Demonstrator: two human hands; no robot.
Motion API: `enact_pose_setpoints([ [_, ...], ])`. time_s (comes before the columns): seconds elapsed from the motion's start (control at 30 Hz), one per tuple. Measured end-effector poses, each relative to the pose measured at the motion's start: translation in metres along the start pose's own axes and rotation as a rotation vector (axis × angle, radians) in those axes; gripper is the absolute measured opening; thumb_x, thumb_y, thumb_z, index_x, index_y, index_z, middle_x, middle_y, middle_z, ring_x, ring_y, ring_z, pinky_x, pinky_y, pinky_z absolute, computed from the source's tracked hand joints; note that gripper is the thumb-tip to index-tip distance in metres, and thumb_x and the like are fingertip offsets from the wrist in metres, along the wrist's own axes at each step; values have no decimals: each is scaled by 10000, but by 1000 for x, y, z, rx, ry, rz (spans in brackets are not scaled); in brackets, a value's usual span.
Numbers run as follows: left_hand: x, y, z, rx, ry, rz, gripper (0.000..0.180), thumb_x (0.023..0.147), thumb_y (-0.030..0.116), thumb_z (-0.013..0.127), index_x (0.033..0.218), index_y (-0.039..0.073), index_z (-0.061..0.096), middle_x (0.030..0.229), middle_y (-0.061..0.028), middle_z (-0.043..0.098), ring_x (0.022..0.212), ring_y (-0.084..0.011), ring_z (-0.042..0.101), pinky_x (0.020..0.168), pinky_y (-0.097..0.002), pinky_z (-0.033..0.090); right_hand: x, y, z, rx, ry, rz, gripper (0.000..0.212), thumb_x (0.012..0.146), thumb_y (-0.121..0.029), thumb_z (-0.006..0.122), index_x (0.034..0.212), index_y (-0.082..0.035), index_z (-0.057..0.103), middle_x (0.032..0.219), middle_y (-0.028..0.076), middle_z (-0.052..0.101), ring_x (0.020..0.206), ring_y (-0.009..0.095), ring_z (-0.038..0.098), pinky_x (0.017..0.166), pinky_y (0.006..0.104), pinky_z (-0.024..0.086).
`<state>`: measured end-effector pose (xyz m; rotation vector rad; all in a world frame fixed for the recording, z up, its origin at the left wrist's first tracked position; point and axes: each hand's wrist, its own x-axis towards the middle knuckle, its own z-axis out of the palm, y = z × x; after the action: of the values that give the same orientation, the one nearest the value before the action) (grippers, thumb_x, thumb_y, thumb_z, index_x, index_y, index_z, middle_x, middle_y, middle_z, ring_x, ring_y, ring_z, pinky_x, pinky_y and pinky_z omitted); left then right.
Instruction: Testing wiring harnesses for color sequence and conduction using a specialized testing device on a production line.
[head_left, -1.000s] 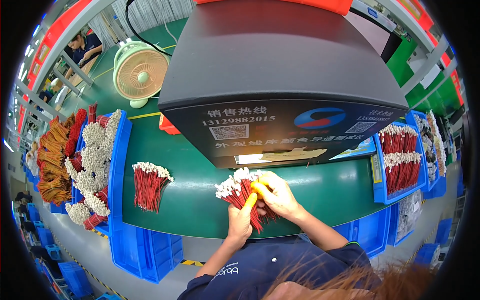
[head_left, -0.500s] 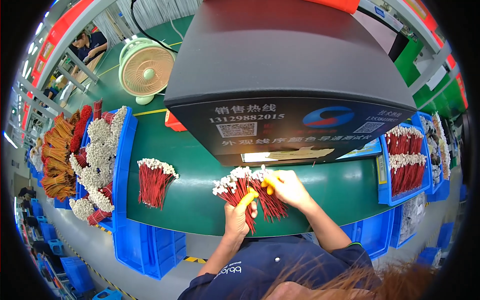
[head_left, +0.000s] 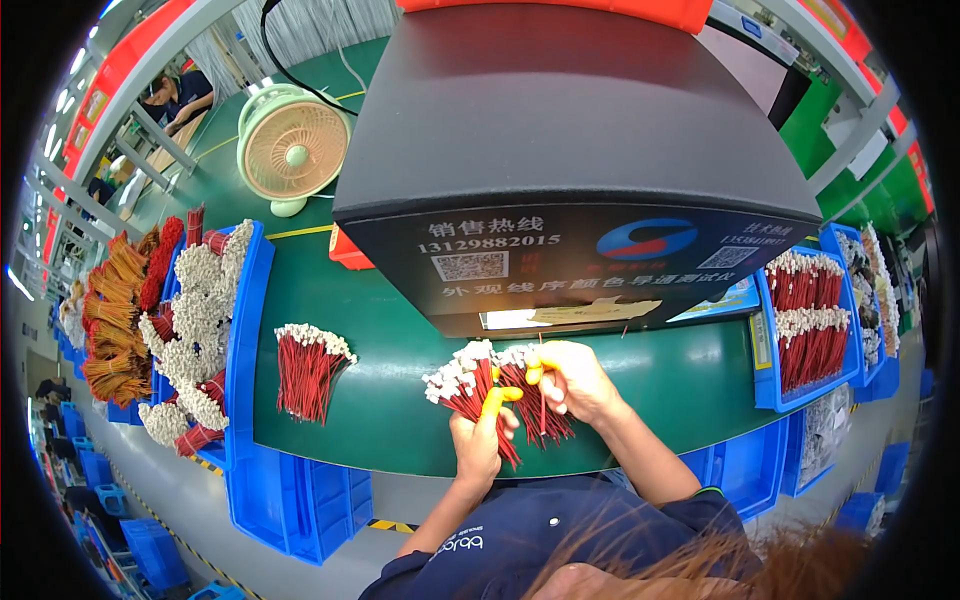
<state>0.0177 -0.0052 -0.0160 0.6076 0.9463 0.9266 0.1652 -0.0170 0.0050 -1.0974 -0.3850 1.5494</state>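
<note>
Red leads with white connectors at their far ends are gathered in a bunch in the left hand, just above the near part of the green table. From my remote seat I see that hand's grip clamped around the bunch, its yellow-covered thumb pointing right. The right hand is just beside it, its grip together on what looks like a single lead; the fingers hide exactly where they pinch it. Between and beneath the hands lies a looser group of leads, with connectors also facing far.

To handle this well, I would keep the left grip firm but not crushing, with the connectors fanned so each can be told apart. I would pinch with the right near the connector, lift one lead clear without tugging its neighbours, and keep the ends aligned.

Farther left on the table rests another bundle; a black box stands on the far side.
</note>
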Motion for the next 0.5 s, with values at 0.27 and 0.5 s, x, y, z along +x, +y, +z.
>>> enact_pose_setpoints([
  [0.27, 6, 10, -11, -74, -83, -117, 144, 778, 57, 567, 906, 25, 510, 710, -60, 564, 465, -94, 474, 359, -210, 365, 4, 4, -6, 141, 36, -6, 206, 831, -176, 458, 729, -11, 527, 578, 43, 503, 343, 58, 364, 291, 190, 322],
  [0.5, 12, -1, -21, -490, -266, -305, 176, 791, 68, 541, 963, 50, 505, 793, -86, 587, 494, -115, 463, 380, -219, 379, -7, 9, 12, -931, 120, -379, 241, 785, -181, 534, 913, 22, 560, 719, 114, 562, 636, 191, 536, 611, 298, 427],
])
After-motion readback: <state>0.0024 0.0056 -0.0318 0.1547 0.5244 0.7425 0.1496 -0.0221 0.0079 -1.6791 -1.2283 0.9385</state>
